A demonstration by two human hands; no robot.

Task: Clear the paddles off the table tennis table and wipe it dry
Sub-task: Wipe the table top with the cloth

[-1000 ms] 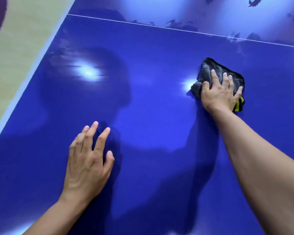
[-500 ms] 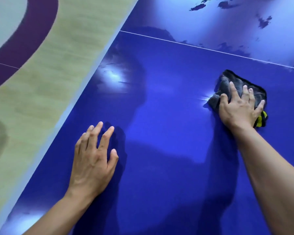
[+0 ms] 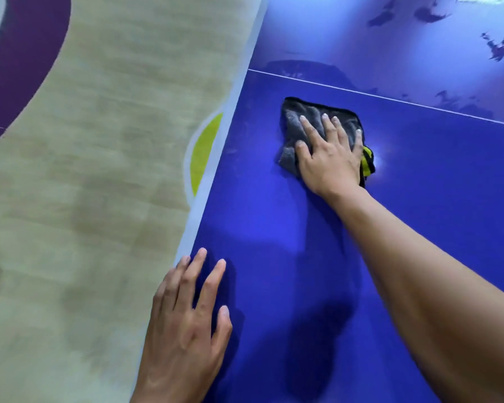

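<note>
A blue table tennis table point(image 3: 419, 228) is seen from above, filling the right side of the view. A dark grey cloth point(image 3: 309, 117) is pressed flat against the tabletop under the right hand point(image 3: 330, 161). It lies near the table's left side, just on the near side of a thin white line point(image 3: 405, 101) painted across the surface. The fingers point(image 3: 310, 129) of that hand are held straight and spread over the cloth, with the thumb laid on its left part; nothing is gripped or pinched. A yellow corner point(image 3: 367, 161) of the cloth is shown sticking out from beneath the hand on the right. The right forearm is stretched in from the lower right corner.

The left hand point(image 3: 186, 330) is laid palm down on the tabletop at the lower middle, beside the pale edge band point(image 3: 207, 193) of the table and well apart from the cloth. Its fingers are straight and slightly parted, and nothing is held.

Beyond the white line the surface is seen as paler and glossy, marked with dark, irregular, wet-looking patches point(image 3: 496, 46). Shadows of both arms are cast on the blue surface.

To the left of the table a wood-toned floor point(image 3: 99, 184) is shown, slightly blurred. A wide purple arc point(image 3: 32, 59) is painted on it at the upper left, and 1 yellow-green shape point(image 3: 204, 152) is partly hidden behind the table edge
</note>
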